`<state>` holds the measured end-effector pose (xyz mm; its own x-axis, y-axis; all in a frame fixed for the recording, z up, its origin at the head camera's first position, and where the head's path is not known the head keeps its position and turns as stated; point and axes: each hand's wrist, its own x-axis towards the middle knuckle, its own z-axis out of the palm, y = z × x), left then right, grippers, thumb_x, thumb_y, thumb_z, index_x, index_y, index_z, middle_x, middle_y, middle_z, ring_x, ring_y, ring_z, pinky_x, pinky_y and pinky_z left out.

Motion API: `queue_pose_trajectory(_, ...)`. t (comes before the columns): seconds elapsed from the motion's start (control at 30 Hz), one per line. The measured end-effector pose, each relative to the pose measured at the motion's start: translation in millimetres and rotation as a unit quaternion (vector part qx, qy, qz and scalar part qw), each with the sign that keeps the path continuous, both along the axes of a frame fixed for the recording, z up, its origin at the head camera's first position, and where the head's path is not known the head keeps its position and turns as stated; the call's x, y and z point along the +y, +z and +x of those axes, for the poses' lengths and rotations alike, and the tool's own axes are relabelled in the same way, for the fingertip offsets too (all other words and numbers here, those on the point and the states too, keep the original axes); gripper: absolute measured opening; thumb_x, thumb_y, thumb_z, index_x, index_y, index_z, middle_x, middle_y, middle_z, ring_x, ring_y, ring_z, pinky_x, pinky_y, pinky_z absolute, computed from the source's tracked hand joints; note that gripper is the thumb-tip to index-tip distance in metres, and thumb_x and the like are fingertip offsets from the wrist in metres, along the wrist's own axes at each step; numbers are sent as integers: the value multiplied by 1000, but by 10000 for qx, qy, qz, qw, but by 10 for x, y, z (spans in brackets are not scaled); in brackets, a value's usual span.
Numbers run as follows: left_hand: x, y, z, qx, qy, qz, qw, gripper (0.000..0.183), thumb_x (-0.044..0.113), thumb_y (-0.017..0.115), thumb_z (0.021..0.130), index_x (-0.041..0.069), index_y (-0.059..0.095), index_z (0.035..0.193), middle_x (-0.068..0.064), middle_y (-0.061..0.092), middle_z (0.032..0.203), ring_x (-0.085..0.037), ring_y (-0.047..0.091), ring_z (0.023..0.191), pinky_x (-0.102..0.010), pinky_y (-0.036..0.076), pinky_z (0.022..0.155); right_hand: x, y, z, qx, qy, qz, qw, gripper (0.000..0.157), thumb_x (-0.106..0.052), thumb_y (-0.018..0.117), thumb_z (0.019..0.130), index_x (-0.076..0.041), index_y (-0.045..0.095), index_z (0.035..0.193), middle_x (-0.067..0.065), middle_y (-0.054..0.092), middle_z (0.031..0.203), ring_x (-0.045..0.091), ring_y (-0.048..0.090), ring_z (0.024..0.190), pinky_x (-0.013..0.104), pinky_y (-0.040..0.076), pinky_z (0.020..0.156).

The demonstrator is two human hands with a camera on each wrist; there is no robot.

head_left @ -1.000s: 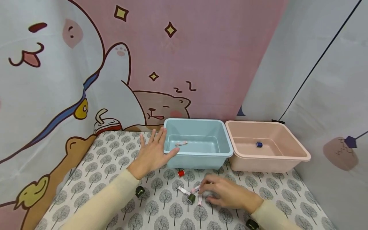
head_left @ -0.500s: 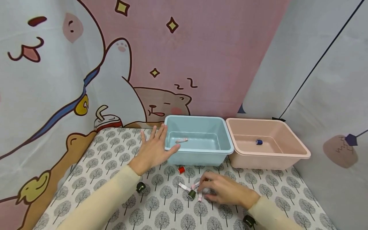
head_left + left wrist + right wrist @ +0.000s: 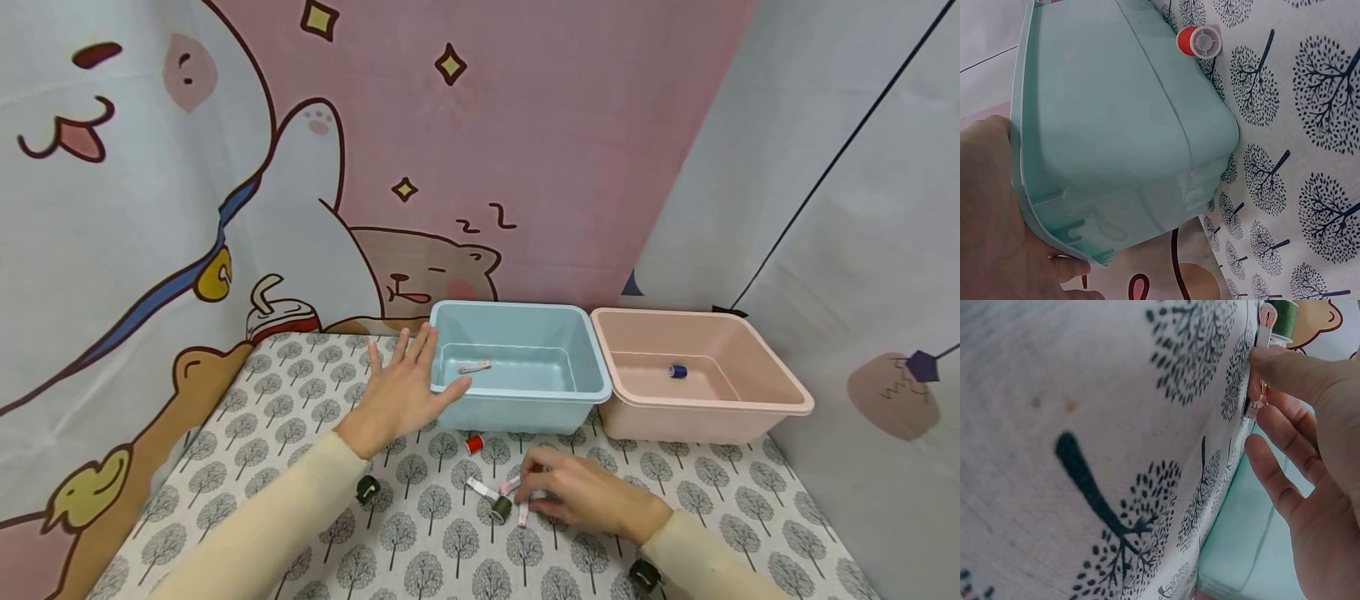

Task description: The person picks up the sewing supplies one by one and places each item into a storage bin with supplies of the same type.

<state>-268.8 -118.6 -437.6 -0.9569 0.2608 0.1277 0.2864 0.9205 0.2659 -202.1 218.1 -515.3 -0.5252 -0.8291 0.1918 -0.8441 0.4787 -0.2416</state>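
Note:
My left hand [image 3: 397, 396] lies over the left rim of a light blue tub [image 3: 525, 412], fingers straight and thumb along its front. In the left wrist view the hand is at the tub's rim [image 3: 1017, 150]. My right hand [image 3: 573, 496] is low over the cloth, pinching a small whitish-pink nail clipper [image 3: 522, 514] between thumb and forefinger; the fingers partly hide it. Close beside are a green thread spool [image 3: 501, 508] and two more clippers, one white [image 3: 481, 487], one pink [image 3: 510, 484]. Another clipper [image 3: 475, 367] lies inside the blue tub.
A peach tub [image 3: 705, 425] stands against the blue one's right side, with a blue thread spool [image 3: 678, 372] in it. A red spool [image 3: 474, 444] lies before the blue tub. Dark wrist-worn devices show at the left wrist [image 3: 367, 489] and right wrist [image 3: 645, 575].
The right thumb has drawn in toward the forefinger around the clipper. The left hand stays at the tub, and the head view has tilted down slightly.

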Motion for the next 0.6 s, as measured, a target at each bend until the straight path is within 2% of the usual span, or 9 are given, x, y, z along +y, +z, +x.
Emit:
queue_pose_trajectory(0.2,-6,0,6,45,-8,-18,10000,119,96,29,107,11,11,188,-7,6,198,-43,6,184,-87,-13,138,-1,-9,-22,104,144,-172,9997,20,-20,94,99,-27,90,118,-9,72,126,1,71,111,14,64,97)
queue_pose_trajectory(0.33,-7,0,13,30,6,-26,10000,118,97,29,107,14,6,188,-5,5,198,-42,5,185,-86,-14,138,-2,-12,-23,42,150,-237,9996,19,-19,95,99,-27,90,115,-11,71,124,0,69,111,11,62,96)
queue_pose_trajectory(0.6,5,1,11,35,4,31,10000,118,97,29,107,14,6,188,-4,4,197,-40,4,185,-84,-15,139,6,2,-9,53,92,-131,9999,17,-17,96,96,-23,87,109,-11,71,121,0,68,110,9,61,96)
